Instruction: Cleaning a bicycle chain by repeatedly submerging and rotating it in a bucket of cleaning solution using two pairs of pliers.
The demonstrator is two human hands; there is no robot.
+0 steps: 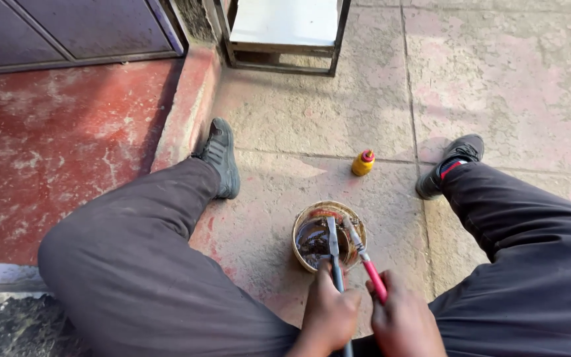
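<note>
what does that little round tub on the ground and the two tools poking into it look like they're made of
The tub looks like thin plastic, cream outside and stained dark inside with a glossy liquid. The left hand holds a grey tool that seems metal, dull and straight. The right hand holds a red-handled tool, likely plastic handle with a pale metal shaft; its tip is too small to tell.

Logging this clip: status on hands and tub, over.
Left hand grips grey tool, right hand red-handled brush. Both tips in tub. Yellow bottle stands apart; nothing blocking.
</note>
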